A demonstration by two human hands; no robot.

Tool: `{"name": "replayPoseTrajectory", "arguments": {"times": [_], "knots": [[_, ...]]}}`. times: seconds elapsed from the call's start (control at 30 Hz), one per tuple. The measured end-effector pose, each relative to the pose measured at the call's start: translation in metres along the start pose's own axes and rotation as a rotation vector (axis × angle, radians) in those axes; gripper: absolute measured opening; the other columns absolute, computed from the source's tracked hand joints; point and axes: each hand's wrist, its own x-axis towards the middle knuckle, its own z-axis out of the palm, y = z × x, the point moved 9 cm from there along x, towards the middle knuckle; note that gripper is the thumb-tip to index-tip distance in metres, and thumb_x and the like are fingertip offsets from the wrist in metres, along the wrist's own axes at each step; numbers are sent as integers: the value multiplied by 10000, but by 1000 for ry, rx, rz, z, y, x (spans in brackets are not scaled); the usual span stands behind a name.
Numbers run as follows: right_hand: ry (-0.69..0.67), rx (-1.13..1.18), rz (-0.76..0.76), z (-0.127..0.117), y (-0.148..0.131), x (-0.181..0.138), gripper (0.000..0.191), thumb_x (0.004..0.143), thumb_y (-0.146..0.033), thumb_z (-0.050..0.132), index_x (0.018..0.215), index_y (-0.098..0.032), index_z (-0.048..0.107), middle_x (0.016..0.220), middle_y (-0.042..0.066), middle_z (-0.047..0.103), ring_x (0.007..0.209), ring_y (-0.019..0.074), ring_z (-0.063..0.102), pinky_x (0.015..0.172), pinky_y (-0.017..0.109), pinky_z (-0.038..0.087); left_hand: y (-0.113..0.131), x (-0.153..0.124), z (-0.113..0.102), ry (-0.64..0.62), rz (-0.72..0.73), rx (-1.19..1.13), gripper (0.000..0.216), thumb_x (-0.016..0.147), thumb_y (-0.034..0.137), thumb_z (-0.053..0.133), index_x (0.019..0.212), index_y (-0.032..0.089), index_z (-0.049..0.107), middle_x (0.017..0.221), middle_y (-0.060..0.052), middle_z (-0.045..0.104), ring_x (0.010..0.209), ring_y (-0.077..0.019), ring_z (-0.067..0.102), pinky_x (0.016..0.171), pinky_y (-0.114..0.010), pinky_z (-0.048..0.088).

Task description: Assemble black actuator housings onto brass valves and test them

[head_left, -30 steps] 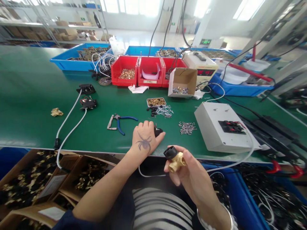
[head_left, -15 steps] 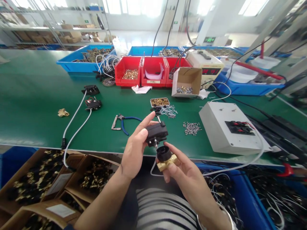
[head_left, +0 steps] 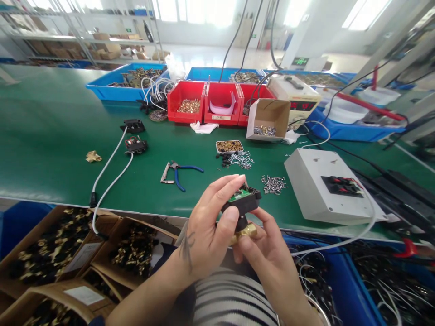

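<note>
My left hand (head_left: 214,222) is closed around a black plastic housing (head_left: 247,203) with a green circuit board (head_left: 239,194) showing in its open top. Below it, my right hand (head_left: 265,244) grips a brass valve body (head_left: 247,231) by its side. The housing sits over the valve's black top, the two touching or nearly so; my fingers hide part of the joint. On the green bench ahead lie blue-handled pliers (head_left: 180,172), a pile of small screws (head_left: 273,184), silver clips (head_left: 242,159) and a small tray of brass parts (head_left: 229,146).
A grey control box (head_left: 306,190) stands at the right with a white cable. Red bins (head_left: 220,118) and an open carton (head_left: 268,120) line the back. Two cabled black housings (head_left: 136,146) lie at left. Cardboard boxes (head_left: 102,253) of brass parts stand below the bench edge.
The black housing has come down onto the valve's black top, where a gap showed before. My left hand moved down and right, and the housing's circuit board now faces up into view.
</note>
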Motion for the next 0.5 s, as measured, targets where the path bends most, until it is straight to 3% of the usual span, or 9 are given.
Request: {"name": "replayPoseTrajectory", "arguments": {"times": [0.07, 0.17, 0.27, 0.4, 0.5], "knots": [[-3, -11, 13, 1, 0, 1, 524, 1015, -334, 692, 1446, -343, 395, 864, -4, 619, 662, 116, 563, 631, 185, 513, -3, 0, 0, -37, -14, 9, 424, 1037, 304, 368, 1449, 267, 460, 1495, -54, 476, 1414, -216, 402, 1208, -393, 310], [-24, -10, 55, -1, -4, 6, 691, 1027, -370, 669, 1551, -351, 219, 820, -9, 619, 626, 120, 545, 622, 197, 494, -7, -4, -1, -97, -21, 32, 513, 1028, 376, 397, 1528, 294, 313, 1581, -64, 364, 1463, -244, 337, 1226, -436, 276], [1, -22, 94, -7, -11, 9, 777, 1010, -410, 686, 1578, -325, 163, 804, -5, 611, 616, 127, 511, 626, 213, 479, -6, -11, -4, -121, 18, 146, 799, 910, 536, 593, 1562, 315, 188, 1630, -109, 236, 1495, -327, 256, 1203, -509, 308], [18, -25, 121, -7, -12, 9, 820, 989, -447, 704, 1578, -315, 149, 908, 35, 643, 644, 128, 505, 554, 175, 428, -2, -15, -5, -99, 34, 351, 889, 829, 479, 726, 1537, 316, 213, 1492, -149, 368, 1392, -326, 426, 1044, -446, 517], [17, -67, 118, -7, -10, 9, 769, 997, -447, 694, 1567, -292, 202, 795, -1, 608, 610, 123, 496, 523, 158, 412, 2, -13, -5, -40, 45, 411, 830, 811, 376, 747, 1491, 275, 281, 1363, -142, 455, 1268, -291, 536, 955, -394, 575]]}}
